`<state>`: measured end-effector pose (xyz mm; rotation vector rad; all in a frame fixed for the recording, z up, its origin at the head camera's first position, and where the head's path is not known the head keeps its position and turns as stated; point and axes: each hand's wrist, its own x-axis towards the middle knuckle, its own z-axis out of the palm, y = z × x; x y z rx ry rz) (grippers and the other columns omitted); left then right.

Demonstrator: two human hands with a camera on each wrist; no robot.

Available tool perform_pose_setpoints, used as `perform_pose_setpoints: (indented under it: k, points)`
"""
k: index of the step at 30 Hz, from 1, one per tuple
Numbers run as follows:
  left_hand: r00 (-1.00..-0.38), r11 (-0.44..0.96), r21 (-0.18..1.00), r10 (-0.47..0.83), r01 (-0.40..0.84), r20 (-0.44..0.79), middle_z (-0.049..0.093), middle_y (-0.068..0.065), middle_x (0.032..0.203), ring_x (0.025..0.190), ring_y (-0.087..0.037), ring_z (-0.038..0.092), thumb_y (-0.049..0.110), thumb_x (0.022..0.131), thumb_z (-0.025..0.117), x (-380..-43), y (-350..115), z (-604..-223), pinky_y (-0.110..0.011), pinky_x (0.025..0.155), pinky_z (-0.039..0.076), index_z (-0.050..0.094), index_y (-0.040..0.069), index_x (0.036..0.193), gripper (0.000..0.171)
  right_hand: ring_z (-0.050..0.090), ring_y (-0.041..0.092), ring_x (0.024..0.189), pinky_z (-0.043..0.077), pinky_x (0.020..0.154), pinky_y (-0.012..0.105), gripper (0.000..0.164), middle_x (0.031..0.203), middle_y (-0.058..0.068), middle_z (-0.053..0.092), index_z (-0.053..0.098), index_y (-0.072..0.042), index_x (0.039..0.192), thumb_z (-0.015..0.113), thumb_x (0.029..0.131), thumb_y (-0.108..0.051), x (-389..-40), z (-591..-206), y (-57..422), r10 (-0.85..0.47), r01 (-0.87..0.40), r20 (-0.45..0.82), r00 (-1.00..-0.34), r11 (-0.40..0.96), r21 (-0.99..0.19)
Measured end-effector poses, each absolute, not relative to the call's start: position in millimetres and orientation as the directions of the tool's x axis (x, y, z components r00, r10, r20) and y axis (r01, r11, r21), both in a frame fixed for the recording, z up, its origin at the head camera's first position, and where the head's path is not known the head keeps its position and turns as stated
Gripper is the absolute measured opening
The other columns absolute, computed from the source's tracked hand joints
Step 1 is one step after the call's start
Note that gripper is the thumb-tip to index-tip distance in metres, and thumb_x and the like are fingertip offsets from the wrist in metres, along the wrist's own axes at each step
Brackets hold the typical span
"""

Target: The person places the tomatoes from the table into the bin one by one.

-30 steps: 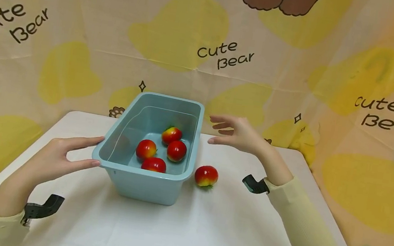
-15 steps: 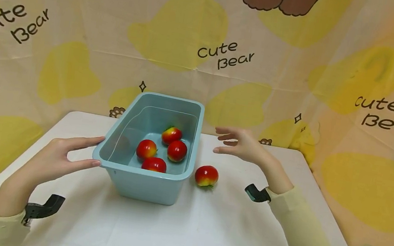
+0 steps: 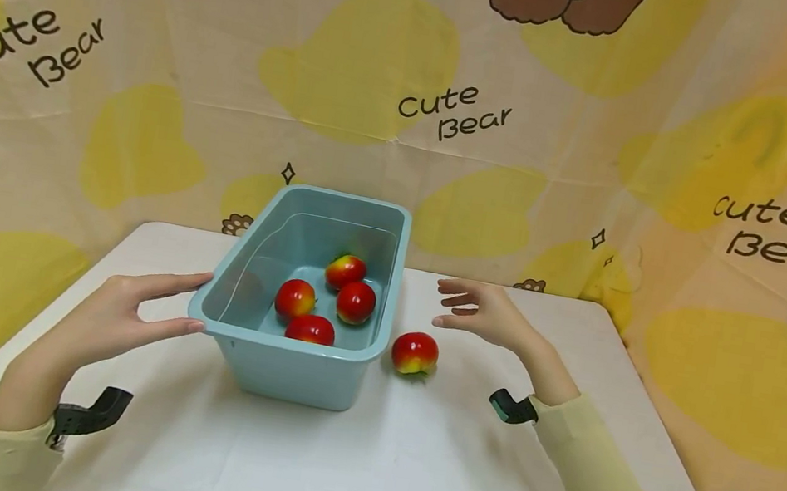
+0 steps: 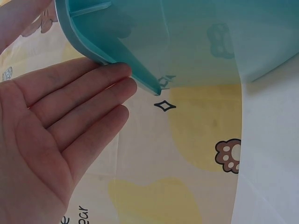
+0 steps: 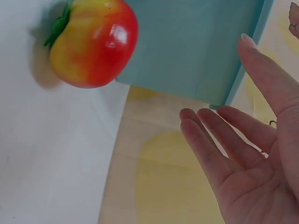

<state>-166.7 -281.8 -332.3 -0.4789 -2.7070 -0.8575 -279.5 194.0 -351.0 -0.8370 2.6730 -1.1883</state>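
Note:
A light blue plastic bin [image 3: 296, 370] stands on the table, and several red-and-yellow fruits [image 3: 356, 303] lie in it. My left hand [image 3: 99, 322] is at the bin's near left corner, its long fingers straight and the fingertips [image 4: 122, 70] at the rim. One more fruit [image 3: 414, 353], with a green leafy top [image 5: 59, 25], lies on the table just right of the bin. Behind and to the right of that fruit hovers my right hand [image 3: 485, 313], fingers loosely spread, nothing in it. The right wrist view shows the fruit beyond the fingers, close to the bin wall.
A white-covered table [image 3: 361, 476] bears the bin and the loose fruit. Behind it hangs a yellow and beige printed cloth [image 3: 358, 64] that also runs along the sides. Both wrists carry a dark strap-on mount [image 3: 90, 413].
My right hand has come down and slightly right, away from the bin's right rim. The left hand, the bin and the fruits have stayed in place.

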Motion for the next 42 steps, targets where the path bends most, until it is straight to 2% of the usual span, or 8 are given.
perform_pose_setpoints:
  k: [6,11,15,18,20,27,42]
  points:
    - [-0.907,0.769,0.505,0.234,0.393,0.349,0.063,0.008,0.125,0.111,0.023,0.038,0.036,0.076,0.079,-168,-281,-332,0.000,0.087,0.031,0.058,0.035,0.129,0.057,0.061,0.032,0.113,0.053,0.091,0.039,0.064,0.130,0.012,0.059,0.054,-0.008,0.133,0.077,0.079,-0.033,-279,-364,198,-0.521,-0.434,0.110,-0.847,0.557,-0.708]
    - [-0.893,0.766,0.482,0.272,0.427,0.359,0.063,0.005,0.126,0.112,0.019,0.042,0.034,0.077,0.079,-168,-282,-332,-0.015,0.089,0.041,0.058,0.032,0.130,0.057,0.061,0.032,0.112,0.054,0.090,0.036,0.064,0.129,0.012,0.060,0.054,-0.007,0.133,0.078,0.079,-0.032,-278,-375,198,-0.516,-0.414,0.090,-0.852,0.557,-0.720]
    - [-0.897,0.769,0.483,0.268,0.419,0.351,0.063,0.005,0.126,0.113,0.016,0.045,0.035,0.077,0.078,-167,-281,-332,-0.020,0.090,0.044,0.058,0.033,0.130,0.057,0.062,0.030,0.111,0.054,0.089,0.034,0.062,0.128,0.014,0.060,0.055,-0.007,0.131,0.078,0.079,-0.031,-278,-383,198,-0.513,-0.400,0.076,-0.855,0.559,-0.726]
    - [-0.899,0.769,0.487,0.264,0.415,0.349,0.063,0.006,0.126,0.113,0.016,0.045,0.035,0.077,0.078,-166,-282,-332,-0.016,0.090,0.043,0.058,0.033,0.130,0.056,0.062,0.031,0.111,0.054,0.089,0.036,0.061,0.128,0.017,0.059,0.055,-0.006,0.131,0.077,0.080,-0.031,-278,-390,198,-0.520,-0.400,0.068,-0.852,0.561,-0.725]
    - [-0.893,0.769,0.476,0.278,0.427,0.354,0.063,0.005,0.127,0.113,0.016,0.045,0.035,0.078,0.078,-167,-282,-332,-0.021,0.090,0.044,0.058,0.031,0.131,0.057,0.061,0.034,0.111,0.053,0.090,0.039,0.061,0.128,0.020,0.059,0.055,-0.004,0.131,0.076,0.081,-0.030,-278,-393,198,-0.526,-0.399,0.062,-0.848,0.559,-0.727]
    - [-0.888,0.760,0.478,0.288,0.440,0.359,0.063,0.005,0.127,0.112,0.019,0.042,0.034,0.078,0.078,-167,-282,-332,-0.009,0.087,0.038,0.057,0.031,0.131,0.057,0.061,0.034,0.111,0.053,0.090,0.040,0.060,0.127,0.020,0.059,0.054,0.002,0.131,0.074,0.083,-0.029,-279,-407,198,-0.543,-0.400,0.040,-0.839,0.565,-0.722]
    - [-0.882,0.749,0.486,0.290,0.451,0.372,0.063,0.004,0.127,0.112,0.020,0.041,0.033,0.078,0.079,-167,-281,-332,-0.002,0.087,0.032,0.057,0.031,0.131,0.058,0.058,0.029,0.113,0.052,0.093,0.040,0.063,0.129,0.011,0.059,0.054,-0.005,0.133,0.075,0.081,-0.034,-275,-423,186,-0.536,-0.354,-0.039,-0.844,0.609,-0.710]
